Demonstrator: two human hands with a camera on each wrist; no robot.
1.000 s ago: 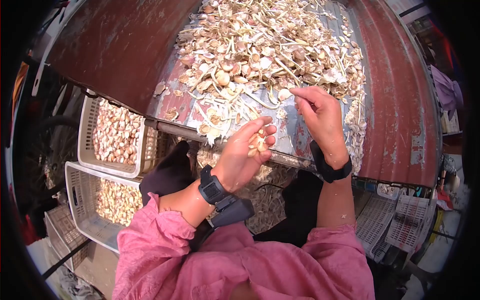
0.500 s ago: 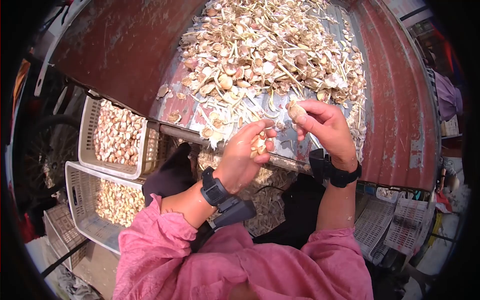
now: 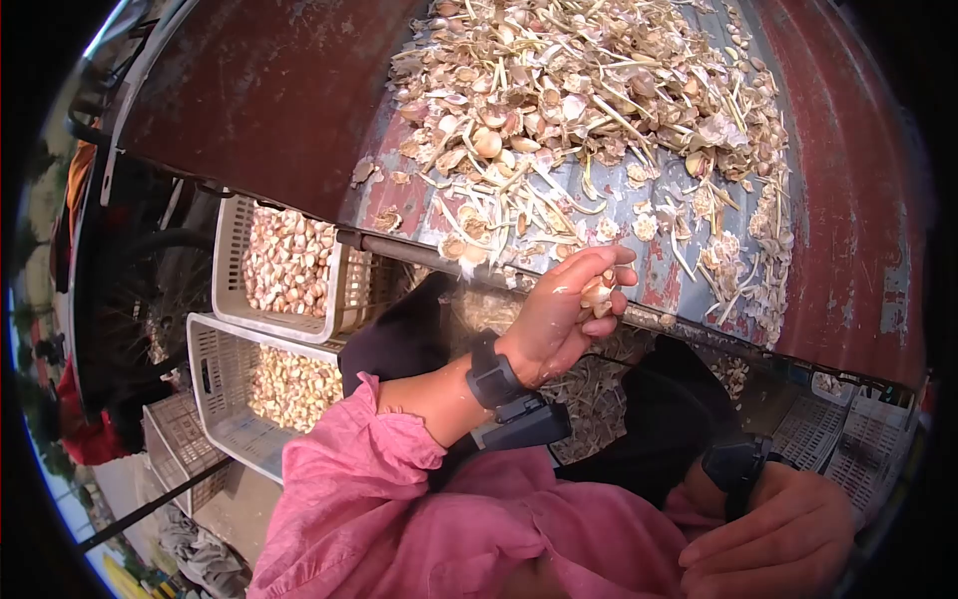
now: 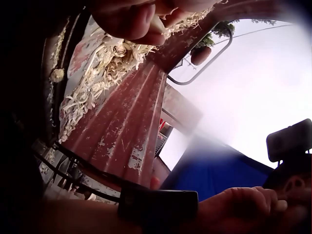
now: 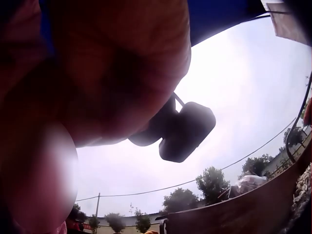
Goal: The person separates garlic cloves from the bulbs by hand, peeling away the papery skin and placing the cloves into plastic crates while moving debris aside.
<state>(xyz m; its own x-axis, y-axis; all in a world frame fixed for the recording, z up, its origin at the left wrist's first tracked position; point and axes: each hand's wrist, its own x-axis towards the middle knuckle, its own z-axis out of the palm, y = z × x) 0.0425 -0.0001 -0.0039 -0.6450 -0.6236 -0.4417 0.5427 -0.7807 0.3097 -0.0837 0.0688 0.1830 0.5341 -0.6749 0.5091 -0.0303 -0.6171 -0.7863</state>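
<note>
My left hand [image 3: 549, 324] is near the front edge of the metal bed, its curled fingers holding a few pale garlic cloves [image 3: 597, 297] against the palm. In the left wrist view its fingertips pinch close around a whitish clove [image 4: 157, 24]. My right hand [image 3: 783, 534] is drawn back close to the head camera, low on the right, its back showing and fingers bent. The left wrist view has it right at the face, a pale tip at its end; I cannot tell whether it holds anything. Beyond the left hand lies a heap of garlic skins and stalks [image 3: 589, 90].
The corrugated metal bed [image 3: 654, 270] has raised red sides [image 3: 848, 180]. To the left stand a crate of unpeeled cloves [image 3: 228, 270] and a crate of peeled cloves [image 3: 220, 399]. More plastic crates [image 3: 868, 439] are at the right. Skins litter the ground below.
My right hand picked up a dry garlic piece from the bed, then left the bed and came back toward the face. The left hand kept its cloves; the view swung left.
</note>
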